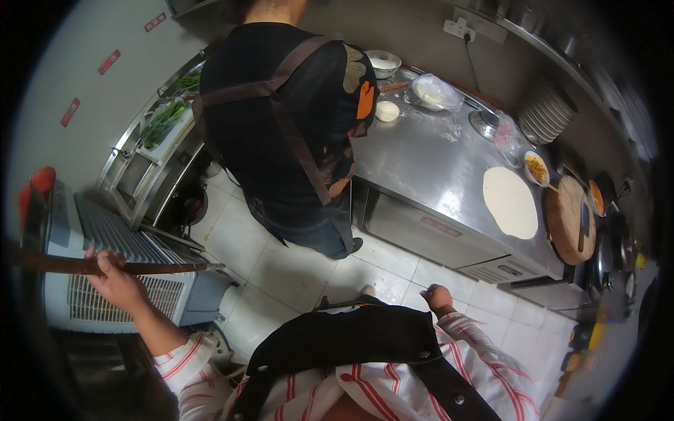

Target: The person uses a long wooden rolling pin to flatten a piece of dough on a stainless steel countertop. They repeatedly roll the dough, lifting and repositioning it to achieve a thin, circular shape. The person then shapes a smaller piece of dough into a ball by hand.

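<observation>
My left hand (115, 279) is wrapped around a long brown wooden rod (160, 268), held level at the left beside a grey-white air cooler (121, 300). The rod tapers toward its right end; its left end runs into the dark rim of the view. My right hand (438, 299) hangs low by my apron (342, 337), fingers curled in, with nothing visible in it. A steel worktable (416, 168) stands ahead of that hand. On it lies a flat oval sheet of rolled dough (509, 202), and a round dough ball (387, 111) sits farther back.
A co-worker (279, 105) in a dark apron stands ahead, facing away. A round wooden chopping block (571, 221) bears a knife (583, 226), near a bowl of yellow filling (536, 167). Stacked plates (545, 113) stand at the wall. Green vegetables (164, 123) lie by the sink.
</observation>
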The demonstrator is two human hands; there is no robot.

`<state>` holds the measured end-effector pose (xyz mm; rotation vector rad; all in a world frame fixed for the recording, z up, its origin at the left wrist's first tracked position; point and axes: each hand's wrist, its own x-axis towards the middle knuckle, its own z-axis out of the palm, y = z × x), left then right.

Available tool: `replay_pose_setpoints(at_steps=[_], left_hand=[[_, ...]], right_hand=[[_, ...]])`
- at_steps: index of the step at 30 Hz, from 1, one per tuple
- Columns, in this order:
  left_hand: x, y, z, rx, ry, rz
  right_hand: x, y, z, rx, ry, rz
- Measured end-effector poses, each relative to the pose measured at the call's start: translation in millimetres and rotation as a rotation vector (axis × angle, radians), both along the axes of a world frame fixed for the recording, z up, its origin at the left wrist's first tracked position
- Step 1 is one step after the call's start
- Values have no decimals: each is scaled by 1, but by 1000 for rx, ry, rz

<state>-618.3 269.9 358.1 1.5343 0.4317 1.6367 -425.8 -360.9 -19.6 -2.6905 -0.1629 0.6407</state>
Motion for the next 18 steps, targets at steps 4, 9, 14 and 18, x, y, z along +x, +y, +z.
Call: replay_pose_setpoints(at_steps=[4, 9, 14, 18], left_hand=[[7, 10, -6, 98, 27, 105], [1, 21, -9, 68, 66, 157], [-4, 24, -7, 128, 137, 332], [0, 18, 9, 205, 174, 371]], right_hand=[[20, -3, 9, -163, 83, -147], [70, 9, -10, -42, -63, -172], [116, 41, -37, 57, 58, 104], [133, 52, -59, 182, 351, 88]])
